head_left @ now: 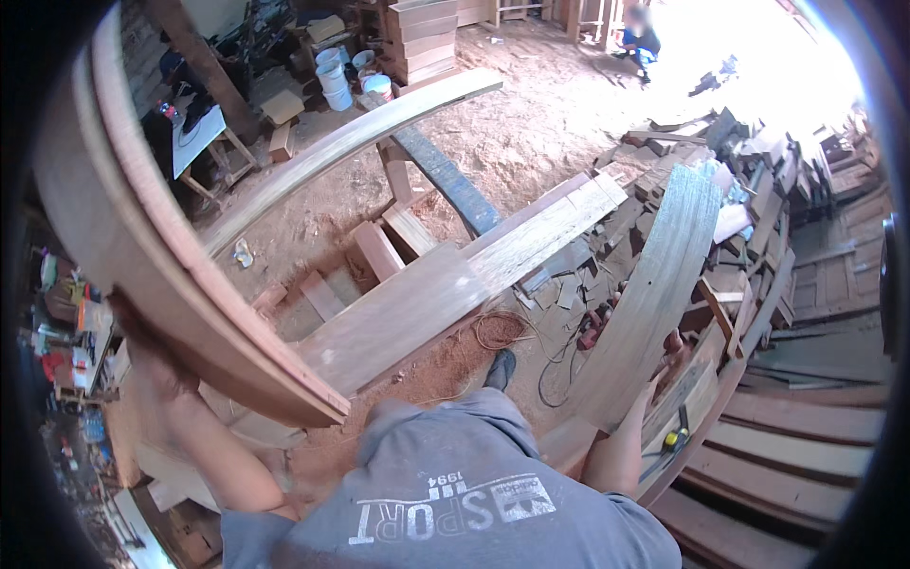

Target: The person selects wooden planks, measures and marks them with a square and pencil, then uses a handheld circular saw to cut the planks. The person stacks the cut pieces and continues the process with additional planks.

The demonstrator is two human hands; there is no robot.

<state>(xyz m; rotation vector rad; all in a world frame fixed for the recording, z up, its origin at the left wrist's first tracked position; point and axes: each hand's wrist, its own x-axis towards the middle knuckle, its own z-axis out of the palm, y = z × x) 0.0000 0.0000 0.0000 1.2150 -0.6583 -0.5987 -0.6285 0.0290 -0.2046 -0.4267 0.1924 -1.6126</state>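
Item: curved reddish timber frame piece (180, 275), raised at 9 o'clock, left hand (156, 365) clamped under its lower edge; judged heavy, rigid, rough-sawn, best gripped near its middle for balance. Second item: curved grey-weathered plank (654, 294) at 3 o'clock, standing on end against the scrap-wood pile (758, 161). Right hand (654, 389) closed on its lower edge; likely stiff and splintery.

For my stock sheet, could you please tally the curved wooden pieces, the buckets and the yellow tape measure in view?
Curved wooden pieces, one in each of the hands: 2 (left, right)
Buckets: 3 (white, pale, blue-rimmed)
Yellow tape measure: 1
Total: 6
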